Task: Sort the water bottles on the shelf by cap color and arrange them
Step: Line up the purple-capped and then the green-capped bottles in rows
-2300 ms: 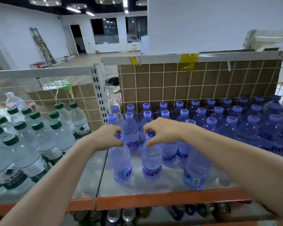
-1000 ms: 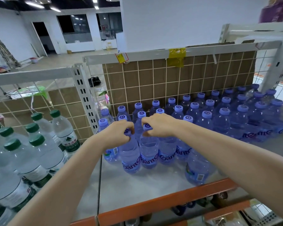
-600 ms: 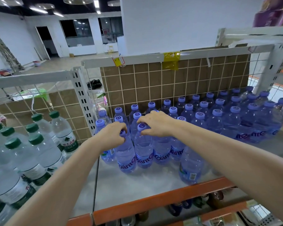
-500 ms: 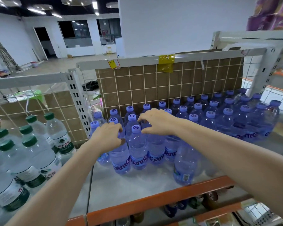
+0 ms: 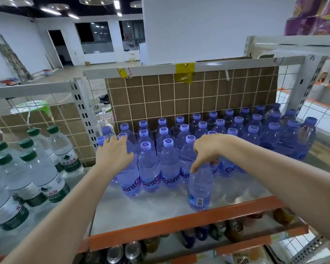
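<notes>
The left hand [image 5: 113, 155] lies with straight, slightly spread fingers [image 5: 122, 141] against the neck and shoulder of the front-left purple-capped bottle [image 5: 129, 178], its fingertips touching the caps just behind; it grips nothing. The right hand [image 5: 208, 149] hangs with fingers pointing down and loosely bent over a lone purple bottle [image 5: 199, 189] that stands forward of the rows, near the shelf's orange front edge [image 5: 179, 223]; its cap is hidden under the hand, so whether the fingers actually pinch it cannot be told. The purple-capped bottles [image 5: 236, 126] are tinted violet-blue with purple labels and stand upright in close rows back to the brown wire-grid panel [image 5: 179, 96]. In the neighbouring bay to the left stand clear green-capped bottles [image 5: 46, 168] with green and white labels, well apart from the purple ones.
</notes>
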`<state>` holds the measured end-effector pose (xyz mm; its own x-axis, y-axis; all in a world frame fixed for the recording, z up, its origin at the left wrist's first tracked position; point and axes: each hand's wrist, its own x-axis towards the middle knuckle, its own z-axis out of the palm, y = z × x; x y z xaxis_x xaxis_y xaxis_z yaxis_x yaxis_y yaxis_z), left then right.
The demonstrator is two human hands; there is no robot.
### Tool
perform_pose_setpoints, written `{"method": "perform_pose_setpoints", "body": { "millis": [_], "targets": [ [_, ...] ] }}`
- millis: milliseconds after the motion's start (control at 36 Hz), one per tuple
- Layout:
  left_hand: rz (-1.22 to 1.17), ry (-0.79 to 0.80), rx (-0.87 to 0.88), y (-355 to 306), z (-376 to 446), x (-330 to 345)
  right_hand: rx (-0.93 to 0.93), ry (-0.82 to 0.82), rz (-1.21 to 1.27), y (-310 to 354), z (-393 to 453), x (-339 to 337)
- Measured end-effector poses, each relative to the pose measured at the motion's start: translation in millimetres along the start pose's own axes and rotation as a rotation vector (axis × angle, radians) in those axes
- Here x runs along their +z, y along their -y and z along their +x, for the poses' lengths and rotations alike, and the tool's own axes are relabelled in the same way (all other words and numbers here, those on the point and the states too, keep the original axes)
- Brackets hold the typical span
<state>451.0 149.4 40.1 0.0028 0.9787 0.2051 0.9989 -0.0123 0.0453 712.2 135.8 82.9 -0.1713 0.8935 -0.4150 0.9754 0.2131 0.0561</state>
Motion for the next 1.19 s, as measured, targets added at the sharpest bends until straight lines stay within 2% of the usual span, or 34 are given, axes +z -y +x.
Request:
{"method": "perform_pose_setpoints", "body": {
  "millis": [56,194,306,583,722,917,1111,1194],
  "targets": [
    [-0.013,0.026,-0.034,5.1,-1.9,0.5,-0.026,0.046,0.092,0.0,-1.5,0.1],
    [-0.065,0.067,-0.064,9.1,-7.0,0.9,-0.136,0.001,0.123,10.3,-1.8,-1.3],
    [-0.189,0.018,-0.033,12.5,-11.1,0.0,-0.235,-0.079,0.069,28.0,-1.9,-1.1],
    [-0.234,0.036,0.005,24.8,0.5,-3.0,-0.448,-0.300,0.170,92.9,3.2,-11.0],
    [-0.368,0.104,0.078,54.1,8.2,-5.9,-0.485,-0.319,0.226,134.0,12.2,-19.5],
    [-0.438,0.052,0.072,114.8,17.2,-17.0,-0.490,-0.376,0.293,190.5,37.7,-35.3],
    [-0.411,0.300,0.209,139.1,15.5,-13.3,-0.434,-0.421,0.356,225.2,69.5,-46.5],
    [-0.510,0.449,0.146,144.5,14.3,-3.1,-0.390,-0.421,0.368,231.6,80.4,-46.2]
  ]
}}
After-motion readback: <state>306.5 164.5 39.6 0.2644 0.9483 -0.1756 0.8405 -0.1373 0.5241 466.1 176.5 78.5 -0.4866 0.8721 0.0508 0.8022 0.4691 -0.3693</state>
